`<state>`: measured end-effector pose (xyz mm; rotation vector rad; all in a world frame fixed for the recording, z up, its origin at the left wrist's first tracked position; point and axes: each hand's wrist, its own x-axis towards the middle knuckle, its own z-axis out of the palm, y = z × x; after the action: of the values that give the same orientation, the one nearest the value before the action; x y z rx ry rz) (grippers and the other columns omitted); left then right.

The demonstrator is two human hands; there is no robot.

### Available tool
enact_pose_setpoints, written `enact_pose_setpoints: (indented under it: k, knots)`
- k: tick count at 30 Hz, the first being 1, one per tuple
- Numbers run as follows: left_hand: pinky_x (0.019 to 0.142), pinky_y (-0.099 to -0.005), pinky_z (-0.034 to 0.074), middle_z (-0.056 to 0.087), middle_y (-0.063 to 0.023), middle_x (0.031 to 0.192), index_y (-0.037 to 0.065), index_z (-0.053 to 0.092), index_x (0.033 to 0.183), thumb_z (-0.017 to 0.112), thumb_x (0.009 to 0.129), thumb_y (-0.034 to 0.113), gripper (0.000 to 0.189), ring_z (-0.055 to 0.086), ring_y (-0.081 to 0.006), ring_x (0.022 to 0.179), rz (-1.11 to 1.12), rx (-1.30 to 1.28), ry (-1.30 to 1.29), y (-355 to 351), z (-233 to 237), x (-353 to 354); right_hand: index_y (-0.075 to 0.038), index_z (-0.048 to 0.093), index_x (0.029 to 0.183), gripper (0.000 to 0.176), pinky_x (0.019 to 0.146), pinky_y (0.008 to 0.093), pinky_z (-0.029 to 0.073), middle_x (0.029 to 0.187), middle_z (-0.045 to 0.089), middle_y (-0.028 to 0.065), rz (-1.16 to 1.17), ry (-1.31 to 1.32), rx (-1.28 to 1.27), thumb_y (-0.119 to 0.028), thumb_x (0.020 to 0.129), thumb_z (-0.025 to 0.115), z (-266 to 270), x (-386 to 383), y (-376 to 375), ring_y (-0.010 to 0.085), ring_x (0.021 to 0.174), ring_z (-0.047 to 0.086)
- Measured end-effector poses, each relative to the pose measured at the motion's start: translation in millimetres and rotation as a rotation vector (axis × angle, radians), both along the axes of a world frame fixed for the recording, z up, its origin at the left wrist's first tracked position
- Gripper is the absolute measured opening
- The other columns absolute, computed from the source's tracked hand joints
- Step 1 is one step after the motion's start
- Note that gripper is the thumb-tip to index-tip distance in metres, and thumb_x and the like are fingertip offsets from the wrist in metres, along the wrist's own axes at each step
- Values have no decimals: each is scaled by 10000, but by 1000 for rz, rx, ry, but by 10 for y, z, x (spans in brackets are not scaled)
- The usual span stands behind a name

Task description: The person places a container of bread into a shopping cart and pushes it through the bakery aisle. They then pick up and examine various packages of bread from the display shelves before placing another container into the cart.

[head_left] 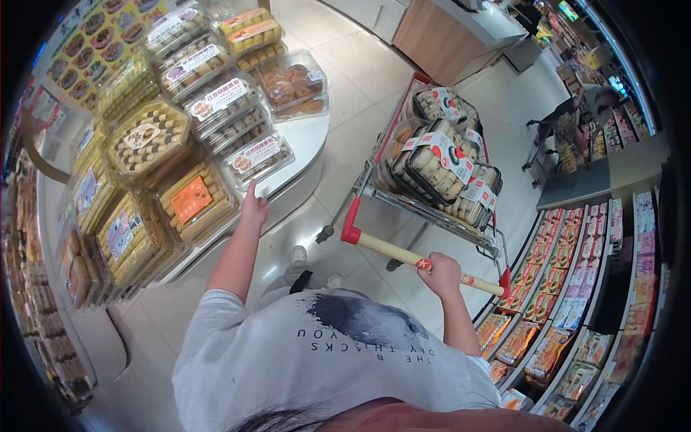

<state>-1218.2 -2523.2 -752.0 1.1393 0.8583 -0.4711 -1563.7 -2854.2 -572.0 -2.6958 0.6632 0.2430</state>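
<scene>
My right hand point(440, 274) is wrapped around the cream handle point(389, 249) of a shopping cart with red end pieces. In the cart basket lie several clear-lidded packs of round pastries point(440, 160) with red, white and black labels. My left hand point(254, 207) reaches over the edge of a white display counter point(306, 155), index finger stretched out and nothing in it. Its fingertip is right at the lower edge of a clear pastry box point(258, 157) with a white label. To its left sits a box of yellow rolls point(193, 200) with an orange label.
Stacked pastry boxes point(205, 68) and an octagonal tray of rolls point(149, 138) cover the counter. Shelves of packaged goods point(551, 288) line the right side. A person point(601, 101) is beside another cart at the far right. A wood-panelled counter point(450, 39) stands behind on the tiled floor.
</scene>
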Motion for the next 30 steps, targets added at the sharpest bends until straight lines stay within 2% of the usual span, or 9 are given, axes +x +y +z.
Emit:
enact_pose_setpoints:
  k: [3,4,9,11,18,23,24,28,30]
  knots:
    - [1023,-470,198,162,-214,1377,179,212,1376,641,699,556,887,221,-357,1261,119,-143,-27,-54,-326,352,-60,499,601,237,580,395,417,606,529,102,-8,-12,-87,-236,585,657,-65,61,-133,299,600,538]
    - [959,-444,292,220,-166,1352,243,306,1325,619,707,580,770,352,-297,1164,210,-81,28,-114,-413,457,-63,501,598,238,575,386,411,613,535,95,-13,-13,-115,-235,580,664,-86,88,-159,289,598,539]
    - [794,-379,387,536,-9,1088,199,479,1160,578,754,564,554,529,-195,904,319,-154,26,-143,-624,761,-72,485,573,223,586,380,380,585,510,83,-34,-22,-117,-216,564,655,-144,123,-247,277,594,521]
    - [849,-389,400,573,-16,1007,190,498,1151,553,793,522,491,546,-213,904,261,-207,-54,-63,-700,795,-75,480,565,217,583,377,374,575,501,77,-37,-20,-117,-209,553,650,-120,68,-279,269,595,519]
    - [873,-430,443,514,-95,1126,56,469,1154,608,818,326,452,529,-263,960,327,-260,-69,35,-641,833,-70,476,555,217,604,372,370,574,493,71,10,19,-161,-187,492,647,-169,-289,-426,261,610,502]
    - [892,-436,428,510,-107,1120,71,465,1165,604,822,314,443,507,-279,997,297,-269,-63,161,-669,762,-67,503,591,213,705,394,373,672,504,81,-88,15,-223,-152,472,659,-193,-640,-546,275,695,487]
    - [897,-436,423,509,-109,1119,74,464,1169,602,823,312,441,502,-280,1008,259,-264,-79,184,-671,720,-67,523,644,193,833,442,366,735,503,85,-155,51,-190,-107,506,651,-205,-742,-565,280,778,492]
    - [913,-420,408,504,-131,1139,48,463,1178,577,840,303,438,486,-282,1048,123,-251,-150,135,-527,523,-65,537,742,133,1009,507,248,828,522,85,-257,66,-207,-18,622,572,-309,-1111,-724,287,950,498]
    - [900,-408,416,516,-129,1126,42,477,1162,577,840,300,425,504,-277,1028,67,-263,-158,48,-406,416,-58,533,742,119,1003,508,253,879,538,92,-262,38,-218,2,641,549,-311,-1296,-802,297,1011,486]
